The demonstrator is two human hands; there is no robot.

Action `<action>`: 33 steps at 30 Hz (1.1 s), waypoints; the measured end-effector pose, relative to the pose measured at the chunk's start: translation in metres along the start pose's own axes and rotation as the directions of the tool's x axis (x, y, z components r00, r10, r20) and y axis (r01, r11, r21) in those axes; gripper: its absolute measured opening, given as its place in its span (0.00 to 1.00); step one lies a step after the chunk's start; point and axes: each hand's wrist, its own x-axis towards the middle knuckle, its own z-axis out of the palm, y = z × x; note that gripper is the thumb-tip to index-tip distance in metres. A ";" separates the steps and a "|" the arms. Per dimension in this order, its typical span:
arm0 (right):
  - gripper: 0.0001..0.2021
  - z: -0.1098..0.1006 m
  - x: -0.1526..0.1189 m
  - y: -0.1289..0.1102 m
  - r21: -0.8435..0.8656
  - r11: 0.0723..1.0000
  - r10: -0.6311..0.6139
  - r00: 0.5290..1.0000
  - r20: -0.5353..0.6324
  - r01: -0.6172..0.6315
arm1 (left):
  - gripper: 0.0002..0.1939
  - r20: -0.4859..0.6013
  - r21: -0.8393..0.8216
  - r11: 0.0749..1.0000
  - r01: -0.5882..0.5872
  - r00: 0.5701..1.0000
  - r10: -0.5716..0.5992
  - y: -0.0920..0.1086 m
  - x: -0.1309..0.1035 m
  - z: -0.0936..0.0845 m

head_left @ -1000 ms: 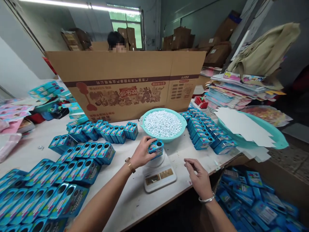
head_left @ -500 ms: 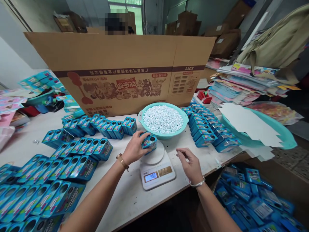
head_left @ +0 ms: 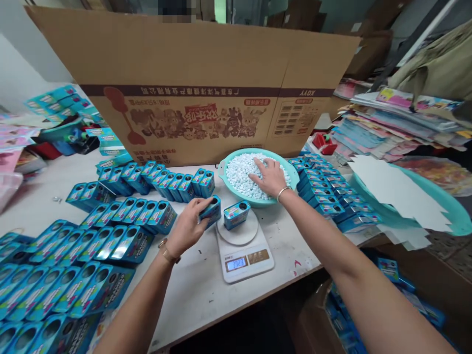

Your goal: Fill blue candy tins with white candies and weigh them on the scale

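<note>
- Left hand (head_left: 187,225), center of the frame, grips a blue container (head_left: 211,211) between thumb and fingers, beside the scale.
- Right hand (head_left: 272,178), fingers spread wide, is at the white pellets (head_left: 239,172) in the turquoise bowl (head_left: 222,173); contact is unclear.
- Second container (head_left: 236,215) stands on the white scale (head_left: 241,239).
- Container rows (head_left: 132,242) fill the lower left of the worktop (head_left: 188,305).
- Upright cardboard (head_left: 206,59) spans the top.
</note>
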 end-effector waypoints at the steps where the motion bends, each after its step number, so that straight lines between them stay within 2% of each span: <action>1: 0.27 0.003 0.006 0.001 -0.017 1.000 -0.014 1.000 0.016 0.014 | 0.25 -0.063 0.002 1.000 0.023 0.998 -0.023 -0.001 -0.011 -0.003; 4: 0.20 0.006 0.020 0.007 0.011 1.000 -0.019 1.000 0.015 0.019 | 0.27 -0.204 0.031 0.994 0.101 0.974 -0.093 -0.004 -0.048 -0.011; 7: 0.14 0.006 0.035 0.021 0.135 0.990 0.039 0.999 -0.035 -0.034 | 0.26 -0.237 0.079 0.981 0.178 0.959 -0.155 -0.013 -0.082 -0.015; 9: 0.09 0.005 0.048 0.034 0.325 0.939 0.160 0.980 -0.117 -0.114 | 0.25 -0.230 0.125 0.970 0.207 0.957 -0.174 -0.023 -0.098 -0.016; 10: 0.08 0.003 0.054 0.040 0.472 0.865 0.266 0.955 -0.135 -0.174 | 0.25 -0.228 0.143 0.966 0.215 0.957 -0.179 -0.027 -0.104 -0.016; 11: 0.08 0.002 0.060 0.047 0.636 0.733 0.392 0.914 -0.105 -0.241 | 0.25 -0.227 0.155 0.963 0.222 0.956 -0.184 -0.032 -0.109 -0.017; 12: 0.09 0.000 0.065 0.053 0.788 0.536 0.511 0.860 -0.015 -0.304 | 0.25 -0.228 0.168 0.959 0.227 0.956 -0.186 -0.034 -0.112 -0.017; 13: 0.10 -0.003 0.069 0.058 0.892 0.290 0.589 0.800 0.119 -0.347 | 0.26 -0.230 0.186 0.955 0.230 0.955 -0.186 -0.035 -0.115 -0.017; 15: 0.12 -0.007 0.072 0.065 0.921 -0.185 0.603 0.701 0.381 -0.342 | 0.30 -0.269 0.243 0.942 0.232 0.949 -0.165 -0.029 -0.117 -0.015; 16: 0.13 -0.009 0.071 0.067 0.884 -0.352 0.573 0.676 0.463 -0.306 | 0.33 -0.308 0.272 0.934 0.231 0.941 -0.143 -0.022 -0.116 -0.013; 17: 0.14 -0.010 0.070 0.066 0.845 -0.465 0.549 0.662 0.510 -0.264 | 0.36 -0.353 0.289 0.930 0.227 0.928 -0.117 -0.012 -0.114 -0.010; 18: 0.14 -0.012 0.068 0.064 0.814 -0.535 0.534 0.655 0.534 -0.228 | 0.38 -0.395 0.285 0.934 0.216 0.914 -0.091 -0.001 -0.110 -0.005; 20: 0.16 -0.014 0.062 0.056 0.774 -0.605 0.519 0.642 0.564 -0.190 | 0.41 -0.433 0.213 0.963 0.164 0.900 -0.057 0.021 -0.097 0.008; 22: 0.18 -0.017 0.057 0.045 0.744 -0.642 0.499 0.638 0.586 -0.182 | 0.41 -0.403 0.091 0.991 0.095 0.914 -0.051 0.037 -0.076 0.024; 25: 0.21 -0.022 0.050 0.031 0.720 -0.664 0.462 0.647 0.606 -0.201 | 0.41 -0.337 -0.074 0.997 0.033 0.940 -0.057 0.046 -0.037 0.048; 29: 0.21 -0.025 0.041 0.027 0.759 -0.594 0.436 0.687 0.581 -0.265 | 0.43 -0.296 -0.151 0.988 -0.004 0.954 -0.041 0.042 -0.002 0.067; 33: 0.20 -0.017 0.035 0.029 0.847 -0.443 0.459 0.738 0.495 -0.292 | 0.43 -0.271 -0.136 0.991 0.020 0.961 -0.057 0.038 0.005 0.072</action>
